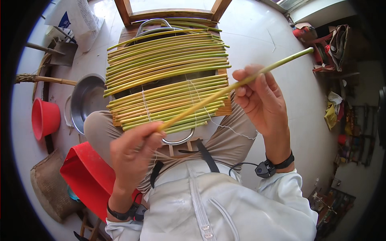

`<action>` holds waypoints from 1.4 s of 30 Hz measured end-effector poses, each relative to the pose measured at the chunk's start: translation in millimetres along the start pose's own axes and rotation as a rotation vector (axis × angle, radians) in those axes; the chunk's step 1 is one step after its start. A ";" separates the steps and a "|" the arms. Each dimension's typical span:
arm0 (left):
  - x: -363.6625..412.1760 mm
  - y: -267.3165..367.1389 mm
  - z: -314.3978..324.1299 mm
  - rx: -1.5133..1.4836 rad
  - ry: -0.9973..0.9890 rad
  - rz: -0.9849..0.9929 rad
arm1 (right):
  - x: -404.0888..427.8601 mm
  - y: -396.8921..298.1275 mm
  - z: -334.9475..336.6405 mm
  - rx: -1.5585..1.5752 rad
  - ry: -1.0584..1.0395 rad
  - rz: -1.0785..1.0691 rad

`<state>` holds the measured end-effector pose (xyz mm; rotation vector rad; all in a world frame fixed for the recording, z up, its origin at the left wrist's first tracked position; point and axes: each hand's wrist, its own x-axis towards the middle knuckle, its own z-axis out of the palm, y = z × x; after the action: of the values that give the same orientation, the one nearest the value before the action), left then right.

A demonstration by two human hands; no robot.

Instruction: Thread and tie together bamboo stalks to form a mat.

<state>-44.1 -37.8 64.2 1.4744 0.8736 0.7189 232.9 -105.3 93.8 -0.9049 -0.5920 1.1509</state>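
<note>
A single yellow-green plant stalk (pixel 211 95) slants across the front of my body. My left hand (pixel 134 153) pinches its lower, yellow end, while my right hand (pixel 261 93) holds it nearer the greener upper end. Beneath it, many similar stalks (pixel 169 61) lie side by side over a metal pan with curved handles (pixel 181 141), which rests on a wooden stool or low table (pixel 223 112). White string (pixel 144 102) runs across the nearer group of stalks, and a loose length trails to the right over my knee. A dark gap separates the nearer and farther groups.
At the left are a metal basin (pixel 86 99), a red plastic bucket (pixel 49 116), a shovel (pixel 64 54) and a woven basket (pixel 52 183). A larger red container (pixel 87 171) is beside my left leg. A wooden frame (pixel 172 13) stands beyond the stalks; assorted goods line the right side.
</note>
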 end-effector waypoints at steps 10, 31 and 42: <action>9.2 16.5 -8.9 0.581 -0.236 0.466 | 21.4 -27.6 -20.9 -1.124 -0.170 -0.313; 32.6 -14.5 -6.1 0.776 -0.110 0.700 | 78.3 80.3 38.0 -1.374 -0.514 -0.369; 39.1 -19.3 -0.4 0.791 -0.081 0.693 | 78.1 75.8 34.1 -1.459 -0.470 -0.526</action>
<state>-26.0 -4.4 42.8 2.5630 0.5885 0.8407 192.1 -11.2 43.9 -1.5200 -2.0443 0.2754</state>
